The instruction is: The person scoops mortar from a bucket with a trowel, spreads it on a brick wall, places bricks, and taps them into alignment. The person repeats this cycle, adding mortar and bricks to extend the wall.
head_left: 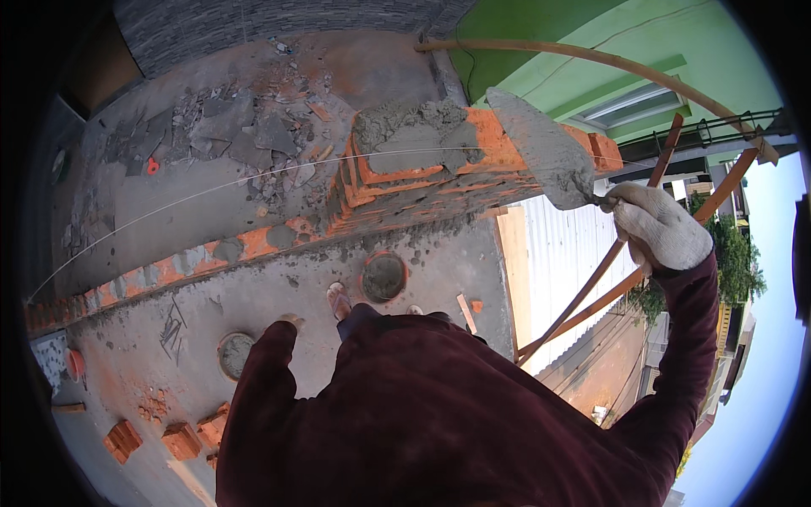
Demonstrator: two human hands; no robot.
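Observation:
My right hand (655,224), in a white knit glove, grips the handle of a trowel (541,148) whose blade is smeared with grey mortar. The blade is raised over the right part of an orange brick wall (431,198), which has wet mortar (401,131) heaped on its top and a thin string (127,215) running across it. My left hand (292,322) hangs low, mostly hidden by the maroon sleeve, so its fingers are unclear. Near my feet are two round containers of mortar, one (384,277) in front, the other (236,355) left of me.
Stacked bricks (182,439) lie at lower left, broken slabs (253,135) beyond a low brick row (194,258). At right, timber poles (574,304) cross beside white corrugated sheeting (553,245) at the platform's edge, above a drop. A green building (608,34) stands behind.

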